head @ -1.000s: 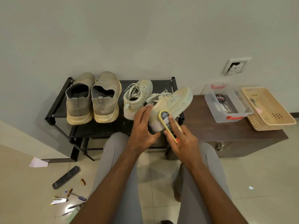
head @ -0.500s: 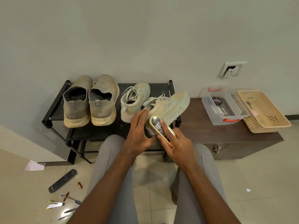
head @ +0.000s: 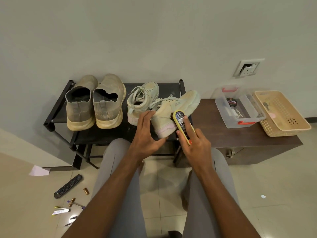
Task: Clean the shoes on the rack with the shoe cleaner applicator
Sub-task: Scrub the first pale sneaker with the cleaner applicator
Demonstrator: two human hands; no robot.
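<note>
The person sits facing a black shoe rack (head: 56, 107) set against the wall, grey-trousered knees just below its front edge. The left hand (head: 145, 134) holds the heel end of a pale laced sneaker (head: 173, 110) at the rack's front right corner, fingers spread over the collar and thumb curled under the pinkish sole, so the shoe is tilted with its toe pointing out past the rack's right edge. The right hand (head: 195, 143) grips a yellow shoe cleaner applicator (head: 182, 124), index finger laid along its labelled back, and the dark bristled head touches the sneaker's side near the heel. The two hands are close together but do not touch. The matching sneaker (head: 142, 98) stands just behind, near the rack's back edge, laces loose. Toward the left edge of the rack a pair of tan slip-on shoes (head: 95, 102) sits side by side, heels facing the person. Right of the rack, a dark wooden cabinet (head: 214, 133) carries a clear plastic box (head: 240, 107) with red latches and, at its right end, a beige perforated basket (head: 283, 112). On the tiled floor at the lower left lie a remote control (head: 67, 186), a piece of paper (head: 39, 170), and some pens and small batteries.
</note>
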